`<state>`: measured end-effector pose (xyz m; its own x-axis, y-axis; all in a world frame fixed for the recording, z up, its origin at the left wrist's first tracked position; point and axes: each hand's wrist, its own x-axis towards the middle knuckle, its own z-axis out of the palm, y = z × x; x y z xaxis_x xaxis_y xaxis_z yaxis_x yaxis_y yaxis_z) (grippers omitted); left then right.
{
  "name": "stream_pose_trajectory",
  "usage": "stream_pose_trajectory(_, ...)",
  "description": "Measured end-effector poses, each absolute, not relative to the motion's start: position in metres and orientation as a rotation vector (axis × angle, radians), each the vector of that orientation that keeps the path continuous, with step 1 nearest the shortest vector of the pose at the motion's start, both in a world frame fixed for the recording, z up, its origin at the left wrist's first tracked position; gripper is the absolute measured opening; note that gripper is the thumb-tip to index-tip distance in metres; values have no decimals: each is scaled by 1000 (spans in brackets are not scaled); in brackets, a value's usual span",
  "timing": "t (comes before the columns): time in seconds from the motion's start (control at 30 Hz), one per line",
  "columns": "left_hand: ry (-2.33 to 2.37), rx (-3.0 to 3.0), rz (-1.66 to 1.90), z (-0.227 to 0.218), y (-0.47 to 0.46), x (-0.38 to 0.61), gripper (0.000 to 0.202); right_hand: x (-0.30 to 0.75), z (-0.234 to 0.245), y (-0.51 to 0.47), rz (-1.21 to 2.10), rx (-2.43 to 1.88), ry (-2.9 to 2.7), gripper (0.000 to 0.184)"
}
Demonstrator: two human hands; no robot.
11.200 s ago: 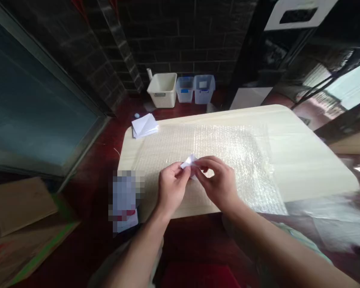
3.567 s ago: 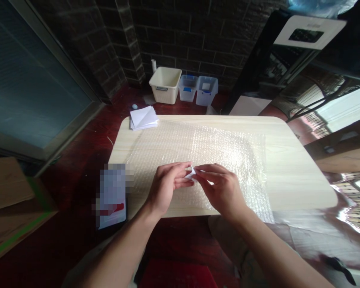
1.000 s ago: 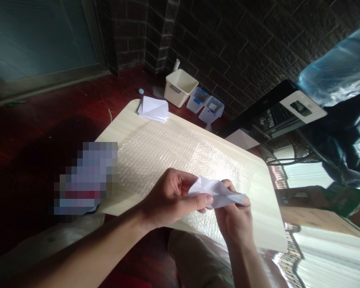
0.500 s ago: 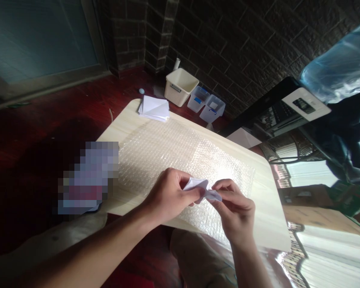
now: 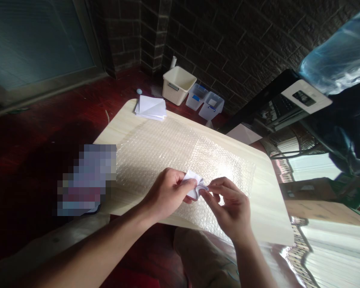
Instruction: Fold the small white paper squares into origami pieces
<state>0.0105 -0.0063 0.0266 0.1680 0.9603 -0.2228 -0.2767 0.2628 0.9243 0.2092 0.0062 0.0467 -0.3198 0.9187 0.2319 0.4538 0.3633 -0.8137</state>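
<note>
A small folded piece of white paper (image 5: 192,176) is held above the table between both hands. My left hand (image 5: 171,191) pinches it, thumb on top and fingers beneath. With thumb and forefinger, my right hand (image 5: 229,204) grips a curled flap at the paper's right side. Below the hands a sheet of bubble wrap (image 5: 156,148) lies over the pale wooden table (image 5: 268,208). On the table's far left corner rests a stack of white paper sheets (image 5: 151,107).
Beyond the far edge stand a cream basket (image 5: 176,90) and two clear plastic boxes (image 5: 211,106) with blue latches. A water dispenser (image 5: 306,98) is at the right. Cardboard boxes (image 5: 318,212) lie right of the table. A pixelated object (image 5: 88,176) is at the left edge.
The paper has turned and its flap now curls over towards my left thumb. My right hand has moved slightly left with it. The view has shifted a little.
</note>
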Motion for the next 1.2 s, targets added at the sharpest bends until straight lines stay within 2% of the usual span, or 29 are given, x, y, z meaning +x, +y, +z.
stream_pose_trajectory(0.33, 1017, 787, 1034, 30, -4, 11, 34, 210, 43, 5, 982, -1127, -1809, 3)
stream_pose_trajectory(0.67, 831, 565, 999, 35, -5, 10, 37, 207, 41, 9, 1341, -994, -1423, 5)
stream_pose_trajectory(1.2, 823, 497, 989, 35, -7, 12, 32, 197, 45, 1, 1075, -1073, -1675, 6)
